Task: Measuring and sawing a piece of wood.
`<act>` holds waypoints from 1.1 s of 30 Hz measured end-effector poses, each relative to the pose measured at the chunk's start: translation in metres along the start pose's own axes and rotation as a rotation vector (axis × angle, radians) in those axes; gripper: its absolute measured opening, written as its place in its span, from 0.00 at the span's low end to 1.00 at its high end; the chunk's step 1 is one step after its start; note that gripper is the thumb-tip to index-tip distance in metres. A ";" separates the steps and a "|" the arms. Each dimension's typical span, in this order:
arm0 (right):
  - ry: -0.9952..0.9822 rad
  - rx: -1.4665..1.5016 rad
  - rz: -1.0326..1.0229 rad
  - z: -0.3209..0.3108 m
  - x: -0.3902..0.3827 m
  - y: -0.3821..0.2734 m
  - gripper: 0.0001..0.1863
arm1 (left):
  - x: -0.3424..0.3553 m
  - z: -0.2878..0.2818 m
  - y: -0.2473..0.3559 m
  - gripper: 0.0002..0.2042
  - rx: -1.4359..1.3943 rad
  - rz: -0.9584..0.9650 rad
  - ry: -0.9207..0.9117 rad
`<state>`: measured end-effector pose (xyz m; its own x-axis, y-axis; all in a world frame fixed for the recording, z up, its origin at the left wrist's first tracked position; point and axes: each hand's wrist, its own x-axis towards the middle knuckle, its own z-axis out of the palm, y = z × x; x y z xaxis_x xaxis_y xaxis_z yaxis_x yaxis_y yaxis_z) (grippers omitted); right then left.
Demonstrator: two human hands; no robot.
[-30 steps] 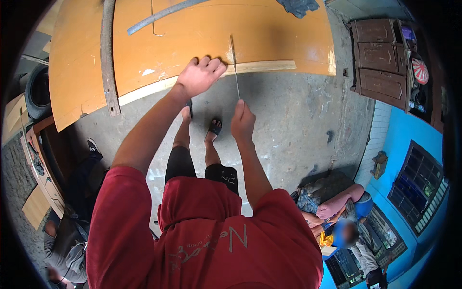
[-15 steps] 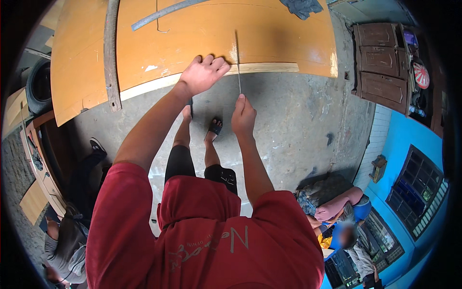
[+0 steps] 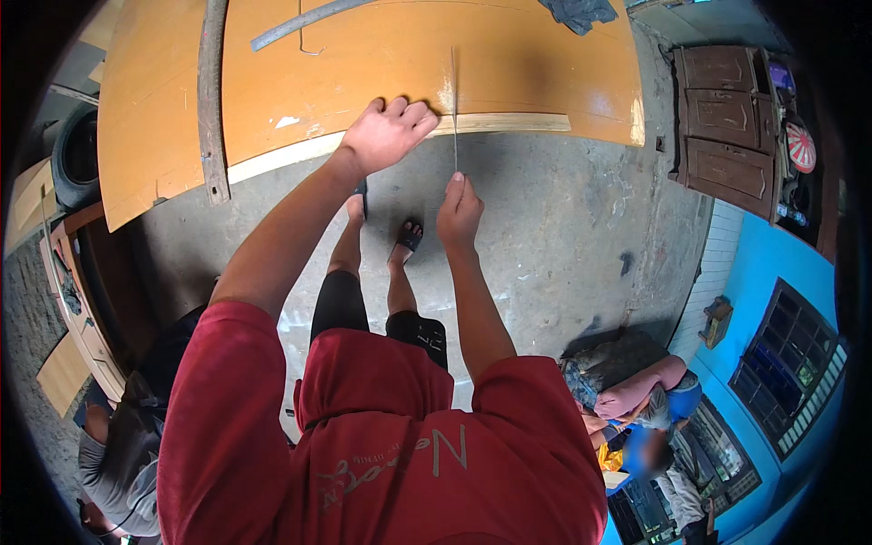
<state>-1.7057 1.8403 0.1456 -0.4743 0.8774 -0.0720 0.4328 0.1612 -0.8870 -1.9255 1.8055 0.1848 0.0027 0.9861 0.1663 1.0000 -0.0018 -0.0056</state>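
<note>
My right hand [image 3: 460, 213] is closed around the handle end of a thin saw [image 3: 456, 141], seen almost edge-on. Its blade points away from me and crosses a pale wooden strip [image 3: 522, 123] along the near edge of an orange tabletop [image 3: 363, 77]. My left hand [image 3: 386, 136] presses on this strip just left of the blade, with its fingers curled over it. Pale sawdust [image 3: 445, 94] lies on the tabletop beside the blade. The saw's handle is mostly hidden in my fist, and the depth of any cut cannot be made out.
A weathered wooden bar [image 3: 212, 100] lies across the tabletop at left. Farther back are a grey strip [image 3: 309, 23], a bent metal rod [image 3: 309, 52] and a dark cloth [image 3: 579, 14]. A brown cabinet [image 3: 727, 118] stands at right. Other people sit at lower left and lower right.
The saw has shifted very slightly away from me, its blade a little straighter. My left hand stays on the strip. At left, another person's outstretched foot has gone from view.
</note>
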 end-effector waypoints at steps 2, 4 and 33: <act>0.004 -0.018 -0.002 0.001 0.004 -0.007 0.21 | -0.002 -0.001 0.001 0.14 0.003 -0.001 -0.010; -0.002 -0.055 0.013 0.003 0.022 -0.020 0.22 | 0.000 -0.001 0.000 0.13 0.003 -0.002 -0.006; 0.061 0.021 0.018 0.007 0.009 -0.017 0.20 | -0.001 -0.003 0.002 0.11 0.021 -0.010 0.026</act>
<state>-1.7226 1.8426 0.1567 -0.4186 0.9062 -0.0601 0.4238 0.1364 -0.8954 -1.9232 1.8041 0.1873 -0.0071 0.9814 0.1918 0.9996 0.0120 -0.0244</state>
